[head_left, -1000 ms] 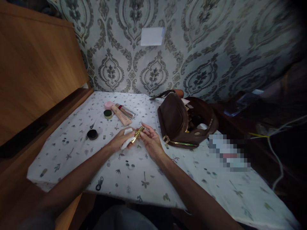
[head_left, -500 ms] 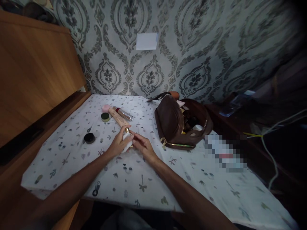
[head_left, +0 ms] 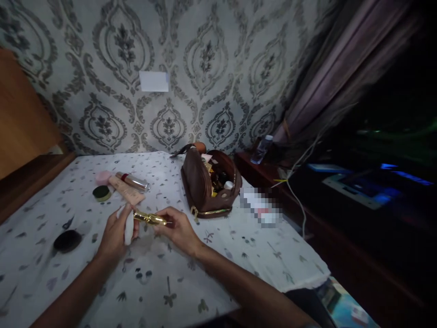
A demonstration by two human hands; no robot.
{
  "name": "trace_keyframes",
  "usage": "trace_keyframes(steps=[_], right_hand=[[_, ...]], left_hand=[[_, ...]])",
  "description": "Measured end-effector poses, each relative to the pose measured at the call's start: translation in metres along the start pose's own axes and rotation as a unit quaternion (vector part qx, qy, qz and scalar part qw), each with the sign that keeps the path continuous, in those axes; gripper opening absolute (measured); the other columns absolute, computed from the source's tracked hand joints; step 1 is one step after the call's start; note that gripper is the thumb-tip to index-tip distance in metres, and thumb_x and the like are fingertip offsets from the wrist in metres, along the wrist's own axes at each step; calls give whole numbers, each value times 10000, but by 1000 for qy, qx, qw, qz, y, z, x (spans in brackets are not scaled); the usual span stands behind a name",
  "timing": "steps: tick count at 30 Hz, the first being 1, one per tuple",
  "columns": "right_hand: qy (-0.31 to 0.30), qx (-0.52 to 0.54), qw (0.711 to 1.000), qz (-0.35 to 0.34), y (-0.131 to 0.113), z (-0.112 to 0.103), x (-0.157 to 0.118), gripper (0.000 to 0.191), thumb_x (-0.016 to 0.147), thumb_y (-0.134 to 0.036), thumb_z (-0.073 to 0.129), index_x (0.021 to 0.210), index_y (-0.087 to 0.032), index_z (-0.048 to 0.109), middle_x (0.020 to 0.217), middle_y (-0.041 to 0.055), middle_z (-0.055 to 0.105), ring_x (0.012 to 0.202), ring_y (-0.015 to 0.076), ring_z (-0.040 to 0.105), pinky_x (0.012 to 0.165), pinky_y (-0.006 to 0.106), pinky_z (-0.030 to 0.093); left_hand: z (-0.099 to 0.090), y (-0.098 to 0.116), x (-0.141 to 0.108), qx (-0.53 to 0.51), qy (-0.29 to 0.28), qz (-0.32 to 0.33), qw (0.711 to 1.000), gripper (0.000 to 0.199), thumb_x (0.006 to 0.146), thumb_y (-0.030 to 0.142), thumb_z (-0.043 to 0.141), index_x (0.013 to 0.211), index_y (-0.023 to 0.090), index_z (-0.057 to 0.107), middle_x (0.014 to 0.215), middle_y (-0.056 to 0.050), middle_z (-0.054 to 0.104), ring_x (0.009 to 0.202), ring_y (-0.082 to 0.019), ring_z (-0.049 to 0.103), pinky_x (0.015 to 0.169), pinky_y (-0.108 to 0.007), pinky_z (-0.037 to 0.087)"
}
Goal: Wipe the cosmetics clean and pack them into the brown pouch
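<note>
A shiny gold cosmetic tube (head_left: 149, 218), with a bow-like shape at its middle, lies level between my hands above the table. My left hand (head_left: 118, 232) is closed around its left end and also holds a folded white pad or wipe (head_left: 129, 228). My right hand (head_left: 179, 230) pinches the tube's right end between thumb and fingers. Just beyond my left hand lie a beige squeeze tube (head_left: 126, 189), a silver tube with a red band (head_left: 134, 181), a pink rounded item (head_left: 103, 176) and a small green-sided jar with a dark lid (head_left: 101, 193).
An unzipped brown bag (head_left: 198, 182) full of small items stands behind my right hand. A dark round compact (head_left: 67, 240) rests at left on the patterned tablecloth (head_left: 164, 269). To the right are a blurred-out item (head_left: 261, 207), a clear bottle (head_left: 262, 149) and a white cable (head_left: 300, 205).
The view has turned to the right. The gold tube, earlier mostly covered by my hands and the white pad, now shows level between them. My right hand has drawn away from my left.
</note>
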State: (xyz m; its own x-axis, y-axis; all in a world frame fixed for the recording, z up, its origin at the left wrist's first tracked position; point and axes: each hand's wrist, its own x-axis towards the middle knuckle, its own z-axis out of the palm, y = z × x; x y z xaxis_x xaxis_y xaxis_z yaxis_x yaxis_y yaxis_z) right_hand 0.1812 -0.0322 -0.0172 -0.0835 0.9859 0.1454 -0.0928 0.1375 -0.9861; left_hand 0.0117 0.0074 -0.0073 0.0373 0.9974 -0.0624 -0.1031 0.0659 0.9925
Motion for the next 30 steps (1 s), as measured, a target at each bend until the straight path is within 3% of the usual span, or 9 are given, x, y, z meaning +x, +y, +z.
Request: trace_keyframes(steps=[2,4,6,8,11,14,19,23,30], right_hand=[[12,17,1000,-1,-22,-24,-9,370,662,-401,817,923,-199,650,852,-4,651,746,144,618,709,297,549],[68,10,997,-32,-48,-54,-18,382,680,-423,817,951,-208,656,823,-9,651,706,139,622,649,289,560],[134,-34,989,-53,-76,-86,-26,368,725,-418,793,994,-211,649,820,0,669,679,142,638,592,276,550],[206,-87,970,-94,-100,-115,-30,367,757,-418,773,1024,-213,629,817,4,675,638,135,641,535,255,525],[265,-162,941,-134,-126,-145,-31,346,733,-392,805,941,-212,596,808,0,672,598,122,630,486,227,488],[271,-241,921,-145,-136,-164,-28,314,722,-373,820,879,-209,602,776,-4,673,628,126,638,531,230,504],[193,-383,894,-130,-137,-188,-14,291,800,-388,742,1005,-194,672,910,51,723,785,185,687,670,294,543],[132,-511,841,-116,-138,-199,1,322,824,-310,700,1120,-199,640,916,32,712,723,155,648,645,270,497],[-9,-640,764,-76,-134,-198,23,94,831,-188,673,914,-194,629,804,-13,649,670,115,562,619,233,366]], left_hand=[[13,9,-4,29,-47,7,998,406,825,591,575,856,187,577,509,52,536,387,-107,459,369,-199,348],[32,21,-9,101,-146,33,984,427,873,572,529,1023,180,608,553,42,565,431,-123,503,401,-208,369],[60,32,-14,185,-269,78,942,456,922,521,477,1199,180,595,540,50,540,455,-133,510,445,-219,385],[92,38,-15,251,-348,145,892,478,947,457,453,1341,199,534,563,49,541,496,-142,524,514,-236,415],[139,33,-14,278,-381,208,857,593,930,390,489,1479,193,380,786,-29,673,714,-208,642,666,-286,483],[166,19,-10,277,-394,197,854,607,924,362,502,1480,171,347,954,-96,711,853,-259,677,741,-329,505],[168,2,-6,278,-416,191,844,426,959,341,445,1373,245,457,939,-62,730,800,-238,701,728,-328,532],[165,-6,-5,272,-405,228,843,448,974,321,415,1417,260,416,1084,-71,730,852,-220,711,798,-354,569],[163,-16,-1,273,-425,256,825,523,971,271,434,1487,259,347,1152,-87,726,857,-191,722,846,-348,592]])
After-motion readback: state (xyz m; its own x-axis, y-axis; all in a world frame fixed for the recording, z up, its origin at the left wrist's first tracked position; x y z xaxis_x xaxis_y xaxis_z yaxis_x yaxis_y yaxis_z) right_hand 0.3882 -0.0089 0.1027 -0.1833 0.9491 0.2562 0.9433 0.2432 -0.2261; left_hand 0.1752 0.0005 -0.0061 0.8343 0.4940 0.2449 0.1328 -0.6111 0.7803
